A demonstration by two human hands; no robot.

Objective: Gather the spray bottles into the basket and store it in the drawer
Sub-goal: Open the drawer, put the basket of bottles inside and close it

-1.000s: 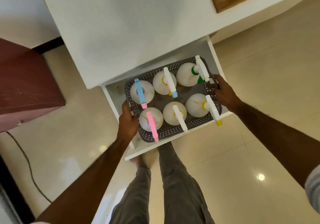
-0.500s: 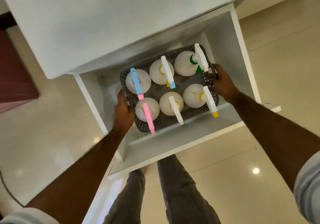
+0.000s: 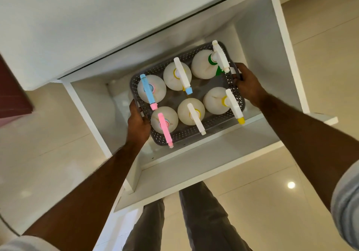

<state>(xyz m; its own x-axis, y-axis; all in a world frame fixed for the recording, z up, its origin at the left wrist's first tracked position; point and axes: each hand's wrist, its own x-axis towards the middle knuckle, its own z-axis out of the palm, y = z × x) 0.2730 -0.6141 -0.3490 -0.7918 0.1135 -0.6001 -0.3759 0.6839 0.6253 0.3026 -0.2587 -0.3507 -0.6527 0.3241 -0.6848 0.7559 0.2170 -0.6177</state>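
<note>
Basket (image 3: 196,135) inside drawer (image 3: 194,165), both hands' fingers (image 3: 236,72) curled around opposite rims.

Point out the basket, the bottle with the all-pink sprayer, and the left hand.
basket (image 3: 186,133): head view, perforated near wall.
bottle with the all-pink sprayer (image 3: 173,119): head view, white shoulder.
left hand (image 3: 138,123): head view, back of hand gripping the basket's end.

Both arms outstretched, left hand (image 3: 138,125) and right hand (image 3: 249,87) clenched.

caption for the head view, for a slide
Both hands, left and right, lower a grey basket of six spray bottles into an open white drawer.
</note>
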